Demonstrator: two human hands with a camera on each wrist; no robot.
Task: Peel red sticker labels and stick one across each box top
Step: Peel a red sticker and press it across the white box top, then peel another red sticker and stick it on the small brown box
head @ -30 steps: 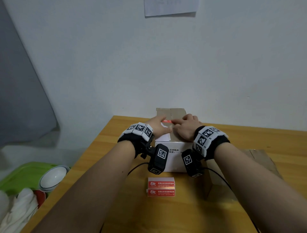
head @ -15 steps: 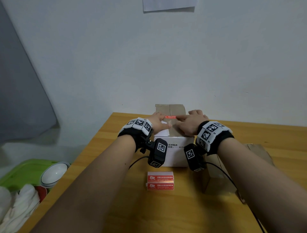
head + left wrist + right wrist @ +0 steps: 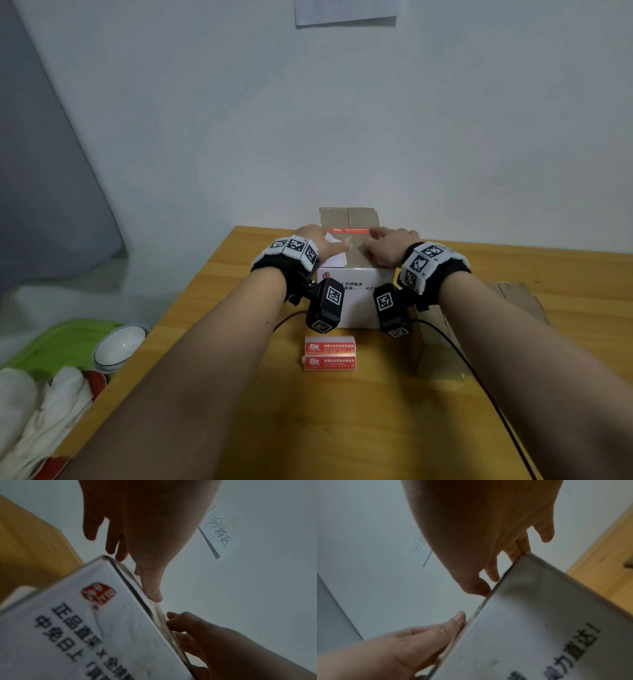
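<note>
A white box (image 3: 356,298) with a brown top stands at the table's far edge. A red sticker (image 3: 349,230) lies across that top. My left hand (image 3: 329,240) rests flat on the top at the sticker's left end, and my right hand (image 3: 380,240) lies at its right end. In the left wrist view the left thumb (image 3: 152,588) lies along the box's (image 3: 102,635) top edge. In the right wrist view the right fingers (image 3: 493,573) reach down onto the box (image 3: 539,628). Neither hand holds anything. A sheet of red stickers (image 3: 330,353) lies in front of the box.
A brown cardboard box (image 3: 513,308) sits right of the white one, partly behind my right arm. Off the table's left side are a green tray (image 3: 51,342), a white bowl (image 3: 118,346) and white cloth (image 3: 41,411). A paper note (image 3: 346,12) hangs on the wall.
Both hands have slid apart along the sticker, the right one moving rightward, so more of the red strip shows between them. The box has stayed in place.
</note>
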